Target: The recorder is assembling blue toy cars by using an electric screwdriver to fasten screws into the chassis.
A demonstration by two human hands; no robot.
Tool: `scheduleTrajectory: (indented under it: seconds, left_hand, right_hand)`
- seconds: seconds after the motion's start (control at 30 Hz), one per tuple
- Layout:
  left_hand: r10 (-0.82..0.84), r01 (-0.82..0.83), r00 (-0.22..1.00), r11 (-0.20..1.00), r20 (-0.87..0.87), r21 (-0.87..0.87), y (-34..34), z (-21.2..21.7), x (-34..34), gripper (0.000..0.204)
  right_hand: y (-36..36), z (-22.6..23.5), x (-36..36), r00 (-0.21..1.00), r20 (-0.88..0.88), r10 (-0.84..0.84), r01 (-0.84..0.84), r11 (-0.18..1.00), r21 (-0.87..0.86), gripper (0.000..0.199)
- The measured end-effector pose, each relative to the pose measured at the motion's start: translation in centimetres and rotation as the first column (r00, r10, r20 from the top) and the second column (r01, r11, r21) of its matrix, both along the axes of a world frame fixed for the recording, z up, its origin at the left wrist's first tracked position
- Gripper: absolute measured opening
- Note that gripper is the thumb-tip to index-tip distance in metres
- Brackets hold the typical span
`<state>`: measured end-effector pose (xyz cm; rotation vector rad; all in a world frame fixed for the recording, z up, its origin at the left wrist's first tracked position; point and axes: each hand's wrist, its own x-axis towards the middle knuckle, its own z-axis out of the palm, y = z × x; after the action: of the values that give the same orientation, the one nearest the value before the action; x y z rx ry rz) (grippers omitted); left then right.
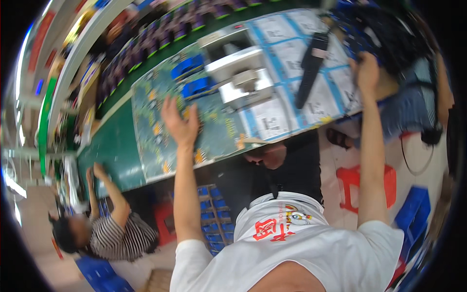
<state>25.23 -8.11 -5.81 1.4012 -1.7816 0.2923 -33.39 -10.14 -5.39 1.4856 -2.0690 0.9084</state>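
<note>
My left hand (180, 124) is open, palm down over the patterned mat (214, 131), its fingers spread. Just beyond its fingertips lie two blue parts (197, 87), side by side. My right hand (367, 75) reaches to the right end of the table, beside a dark heap (389, 39) with blue pieces. Its fingers are blurred, and whether they grip anything is unclear. Between my hands stands a white box-shaped fixture (245, 87) with a pale metal block on it. A long black object (312, 68) rests on white printed sheets (277, 121) edged in blue.
Rows of dark purple-and-green items (170, 27) line the far side. A person in a striped shirt (124, 238) works at the green table's (112, 141) left end; another person sits at the right. A red stool (389, 185) and blue crates (216, 214) stand below.
</note>
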Motion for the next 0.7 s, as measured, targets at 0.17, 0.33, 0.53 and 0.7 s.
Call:
scheduleTrajectory:
  seconds: [0.17, 0.33, 0.53, 0.7]
  left_hand:
    - [-0.021, -0.001, 0.967, 0.996, -0.256, -0.086, 3.8, 0.6, -2.0, 0.041]
    - [-0.139, 0.313, 0.687, 0.943, -0.713, 0.118, 13.2, 0.4, -10.7, 0.024]
    - [0.029, 0.883, 0.087, 0.461, -0.996, 0.09, 15.7, 2.1, -20.5, 0.046]
    - [0.168, 0.905, -0.233, 0.399, -0.958, -0.15, 14.7, 3.0, -22.1, 0.043]
  right_hand:
    - [2.3, -1.1, -2.5, 0.957, 0.284, -0.05, -0.003, 0.983, 0.182, 0.047]
    - [11.1, -0.7, -2.1, 0.576, 0.8, 0.167, -0.327, 0.944, 0.038, 0.02]
    - [21.7, 5.6, 8.8, 0.381, 0.901, 0.206, -0.474, 0.881, -0.001, 0.03]
    - [19.5, 5.8, 23.3, 0.544, 0.715, 0.44, -0.609, 0.793, -0.025, 0.037]
